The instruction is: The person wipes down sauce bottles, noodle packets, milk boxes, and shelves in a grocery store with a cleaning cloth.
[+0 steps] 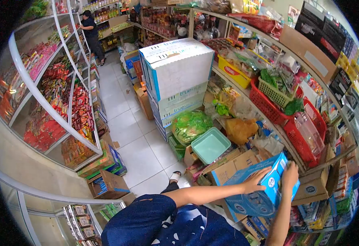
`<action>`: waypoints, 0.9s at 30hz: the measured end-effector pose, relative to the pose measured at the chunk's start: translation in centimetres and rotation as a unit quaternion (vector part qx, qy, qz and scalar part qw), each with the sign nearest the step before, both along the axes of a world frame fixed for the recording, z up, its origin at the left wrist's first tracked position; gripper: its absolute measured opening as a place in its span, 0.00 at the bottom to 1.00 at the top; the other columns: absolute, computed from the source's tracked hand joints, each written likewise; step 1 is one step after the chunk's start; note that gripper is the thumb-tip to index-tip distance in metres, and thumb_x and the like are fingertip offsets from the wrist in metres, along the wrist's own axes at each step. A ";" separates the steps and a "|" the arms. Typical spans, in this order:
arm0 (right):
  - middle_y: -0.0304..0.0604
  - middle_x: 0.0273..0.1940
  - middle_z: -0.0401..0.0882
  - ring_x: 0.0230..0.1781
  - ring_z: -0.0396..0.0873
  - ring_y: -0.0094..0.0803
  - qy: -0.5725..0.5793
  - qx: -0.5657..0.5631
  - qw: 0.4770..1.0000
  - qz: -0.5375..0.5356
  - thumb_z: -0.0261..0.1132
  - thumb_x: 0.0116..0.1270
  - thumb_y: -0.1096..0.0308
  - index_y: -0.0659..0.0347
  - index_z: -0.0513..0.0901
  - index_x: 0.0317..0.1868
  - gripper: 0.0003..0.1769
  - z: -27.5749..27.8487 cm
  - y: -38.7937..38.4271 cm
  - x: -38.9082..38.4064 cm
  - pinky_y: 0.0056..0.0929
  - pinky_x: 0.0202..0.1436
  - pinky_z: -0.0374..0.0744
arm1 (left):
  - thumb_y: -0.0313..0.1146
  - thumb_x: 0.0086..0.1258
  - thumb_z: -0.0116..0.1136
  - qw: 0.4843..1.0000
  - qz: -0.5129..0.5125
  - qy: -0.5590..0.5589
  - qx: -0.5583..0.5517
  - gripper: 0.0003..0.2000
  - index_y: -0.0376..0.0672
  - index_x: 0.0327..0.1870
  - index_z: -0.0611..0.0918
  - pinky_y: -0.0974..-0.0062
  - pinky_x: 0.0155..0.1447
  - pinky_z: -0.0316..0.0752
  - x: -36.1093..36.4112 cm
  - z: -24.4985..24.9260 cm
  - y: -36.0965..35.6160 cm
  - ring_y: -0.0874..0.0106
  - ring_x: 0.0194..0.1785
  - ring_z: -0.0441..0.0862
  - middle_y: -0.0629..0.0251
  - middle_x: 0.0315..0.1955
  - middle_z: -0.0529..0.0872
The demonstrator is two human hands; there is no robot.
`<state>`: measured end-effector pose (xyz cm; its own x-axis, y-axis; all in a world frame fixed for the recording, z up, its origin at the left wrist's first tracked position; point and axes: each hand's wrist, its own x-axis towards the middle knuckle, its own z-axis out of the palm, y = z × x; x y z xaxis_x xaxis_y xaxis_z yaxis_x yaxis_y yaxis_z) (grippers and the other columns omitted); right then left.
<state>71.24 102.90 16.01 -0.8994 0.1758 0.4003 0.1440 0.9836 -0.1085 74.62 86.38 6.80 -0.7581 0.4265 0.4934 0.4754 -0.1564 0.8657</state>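
Note:
A blue printed carton [251, 197] sits tilted at the lower right, on top of other cardboard. My left hand [254, 181] lies across its upper face, fingers stretched out over the edge and the thumb apart from them. At the carton's right end, my right hand [290, 177] has its fingers curled over the edge by a pale strip. Some of those fingertips are hidden. Behind the carton lie an open brown cardboard box [238, 164] and a pale green plastic basin [211, 145].
Stacked white milk cartons [177, 76] stand ahead, beside a tiled aisle [132, 127]. A shelf with red baskets [265, 104] runs along the right. Glass-fronted cases [52, 102] of packets line the left. Another person [91, 35] stands at the far left.

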 end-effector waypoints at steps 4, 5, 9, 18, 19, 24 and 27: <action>0.55 0.39 0.71 0.35 0.75 0.51 -0.042 0.031 0.994 -0.100 0.55 0.57 0.69 0.64 0.70 0.40 0.11 -0.1 3.0 0.1 0.43 0.35 0.73 | 0.50 0.53 0.52 1.000 0.001 -0.008 -0.018 0.40 0.50 0.67 0.50 0.59 0.67 0.41 0.2 0.6 -0.2 0.60 0.69 0.43 0.60 0.66 0.47; 0.55 0.39 0.71 0.35 0.75 0.51 -0.042 0.032 0.994 -0.099 0.55 0.57 0.69 0.64 0.70 0.40 0.11 -0.3 2.7 -0.2 0.43 0.35 0.73 | 0.51 0.53 0.51 1.000 -0.001 -0.003 -0.010 0.39 0.51 0.67 0.50 0.59 0.67 0.41 0.2 0.6 -0.4 0.60 0.68 0.43 0.60 0.66 0.47; 0.54 0.36 0.71 0.33 0.74 0.52 -0.002 0.012 1.000 0.022 0.56 0.56 0.69 0.63 0.68 0.36 0.09 -0.2 -0.7 -1.1 0.44 0.34 0.72 | 0.55 0.54 0.50 0.999 -0.002 -0.011 -0.038 0.41 0.44 0.66 0.51 0.62 0.67 0.40 0.2 1.2 -0.7 0.60 0.68 0.44 0.57 0.65 0.48; 0.53 0.36 0.70 0.37 0.72 0.51 -0.004 -0.043 0.998 -0.034 0.55 0.55 0.70 0.63 0.68 0.36 0.09 -0.7 3.0 -0.6 0.44 0.39 0.70 | 0.64 0.53 0.46 0.999 -0.006 0.003 -0.036 0.43 0.51 0.66 0.49 0.56 0.66 0.40 -0.2 0.2 -0.1 0.59 0.68 0.41 0.61 0.65 0.46; 0.55 0.38 0.71 0.37 0.73 0.53 -0.019 -0.037 0.997 -0.059 0.55 0.54 0.70 0.63 0.69 0.39 0.11 -0.6 3.3 -1.3 0.45 0.40 0.71 | 0.65 0.54 0.44 1.000 -0.019 -0.002 -0.021 0.42 0.52 0.67 0.48 0.55 0.66 0.39 -0.2 0.2 0.0 0.59 0.69 0.40 0.61 0.65 0.45; 0.57 0.38 0.74 0.38 0.73 0.53 0.054 -0.112 0.989 0.084 0.56 0.54 0.69 0.68 0.72 0.42 0.16 -0.3 -2.9 -3.3 0.42 0.42 0.71 | 0.54 0.53 0.54 0.999 -0.005 -0.032 -0.031 0.43 0.43 0.66 0.49 0.63 0.67 0.41 0.0 0.6 -0.5 0.59 0.68 0.45 0.54 0.64 0.49; 0.58 0.36 0.76 0.37 0.76 0.48 -0.089 -0.199 0.961 0.169 0.59 0.54 0.67 0.71 0.75 0.39 0.16 1.7 -8.0 -2.6 0.36 0.41 0.72 | 0.45 0.53 0.61 0.991 -0.012 -0.131 -0.022 0.45 0.37 0.65 0.44 0.67 0.68 0.42 0.1 0.8 -0.3 0.57 0.68 0.45 0.49 0.64 0.46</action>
